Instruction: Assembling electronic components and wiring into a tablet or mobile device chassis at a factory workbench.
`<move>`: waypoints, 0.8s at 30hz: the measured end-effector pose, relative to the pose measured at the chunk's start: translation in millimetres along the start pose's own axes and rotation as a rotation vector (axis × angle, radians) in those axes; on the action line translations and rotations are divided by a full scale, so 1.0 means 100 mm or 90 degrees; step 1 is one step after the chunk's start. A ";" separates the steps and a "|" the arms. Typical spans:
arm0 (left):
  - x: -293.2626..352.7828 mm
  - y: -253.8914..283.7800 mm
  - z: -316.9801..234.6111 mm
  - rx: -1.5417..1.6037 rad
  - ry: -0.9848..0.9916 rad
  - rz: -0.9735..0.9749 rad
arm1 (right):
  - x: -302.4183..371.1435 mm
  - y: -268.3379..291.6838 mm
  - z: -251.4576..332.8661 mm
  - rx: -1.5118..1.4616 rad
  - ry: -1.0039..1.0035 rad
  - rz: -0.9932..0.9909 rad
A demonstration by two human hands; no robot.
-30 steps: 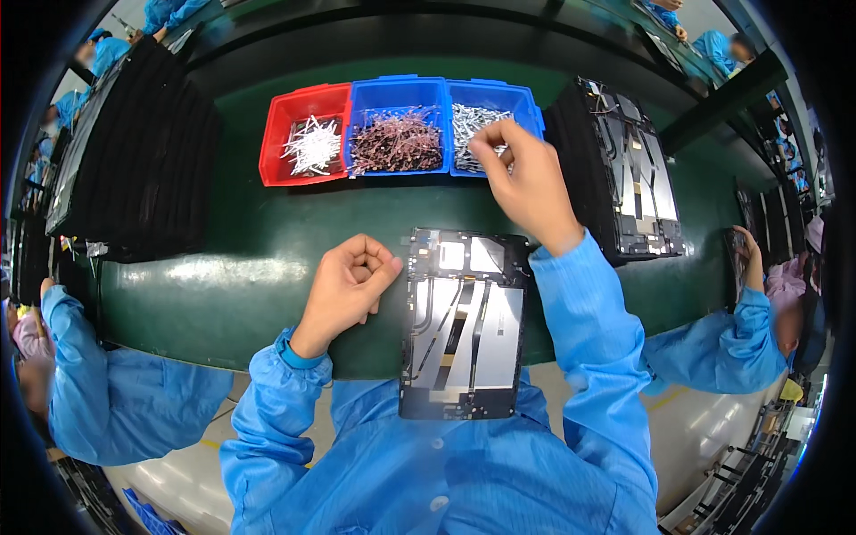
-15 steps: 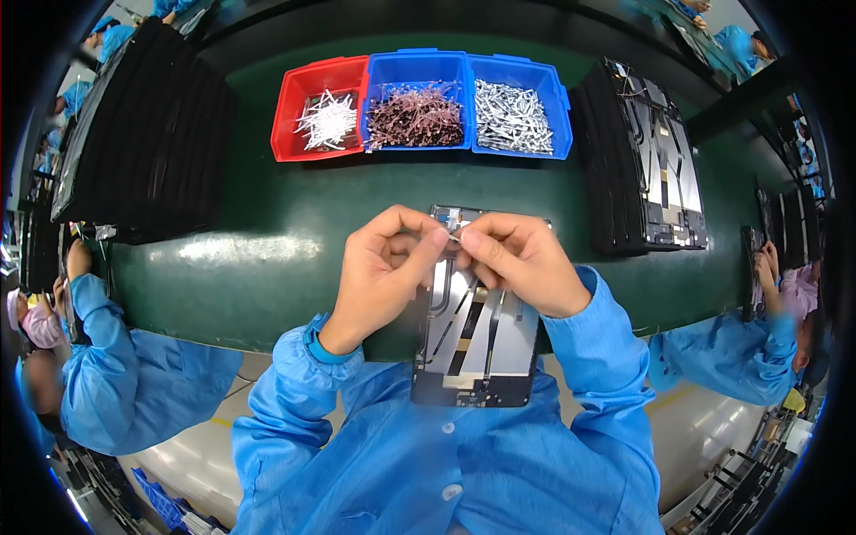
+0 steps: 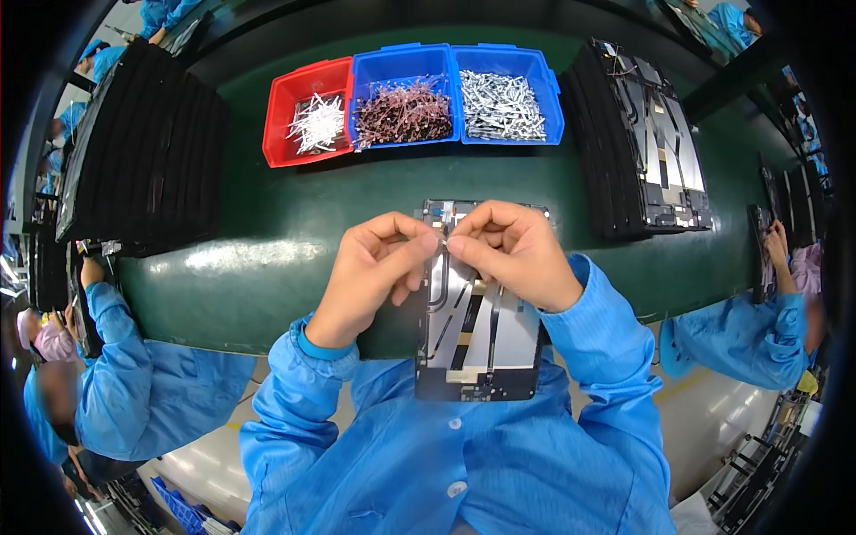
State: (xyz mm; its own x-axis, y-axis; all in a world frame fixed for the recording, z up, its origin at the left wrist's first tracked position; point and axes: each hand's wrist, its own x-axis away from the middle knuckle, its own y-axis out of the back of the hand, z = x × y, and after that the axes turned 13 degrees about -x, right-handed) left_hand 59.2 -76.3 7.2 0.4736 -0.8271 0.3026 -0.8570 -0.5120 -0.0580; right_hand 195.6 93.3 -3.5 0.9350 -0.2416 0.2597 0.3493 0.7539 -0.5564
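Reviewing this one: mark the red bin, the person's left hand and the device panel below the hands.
Red bin (image 3: 310,80), head view: on its back inner wall.
Left hand (image 3: 367,270), head view: on the hand's middle.
Device panel (image 3: 479,343), head view: on its silver middle.

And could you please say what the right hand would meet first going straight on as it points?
Most likely the left hand, just across from the right hand, though their depth is hard to judge.

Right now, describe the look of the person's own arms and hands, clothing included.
The left sleeve and right sleeve are long, loose, bright blue and creased. A darker blue band circles the left wrist. The left hand and right hand are ungloved, with no rings visible.
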 end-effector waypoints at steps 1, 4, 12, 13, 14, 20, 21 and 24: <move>-0.02 0.02 -0.02 0.053 0.036 0.032 | 0.00 0.01 -0.04 0.069 0.077 0.008; -0.06 0.10 -0.04 0.115 0.109 0.085 | 0.04 -0.07 0.04 0.301 0.245 0.032; -0.15 0.10 -0.29 -0.145 -0.014 -0.138 | 0.14 0.02 0.03 0.323 0.418 -0.019; -0.30 0.20 -0.21 -0.197 -0.165 -0.277 | 0.12 0.08 -0.02 0.194 0.426 -0.021; -0.47 0.35 -0.16 -0.247 -0.287 -0.413 | 0.12 0.08 -0.01 0.192 0.429 -0.011; -0.65 0.98 -0.19 -0.860 -0.393 -0.692 | 0.31 0.19 -0.02 0.029 0.263 -0.143; -0.62 0.98 -0.18 -0.924 -0.378 -0.664 | 0.34 0.19 -0.03 0.036 0.259 -0.149; -0.39 0.70 -0.16 -0.813 -0.366 -0.597 | 0.42 0.23 -0.10 0.146 0.341 -0.174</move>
State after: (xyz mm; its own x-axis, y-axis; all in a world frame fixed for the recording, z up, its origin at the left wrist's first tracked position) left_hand -22.8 -75.7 6.8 0.6397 -0.4864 -0.5952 0.2752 -0.5781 0.7682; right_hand 243.1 93.9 -13.5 0.7365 -0.6698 -0.0946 0.6124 0.7196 -0.3274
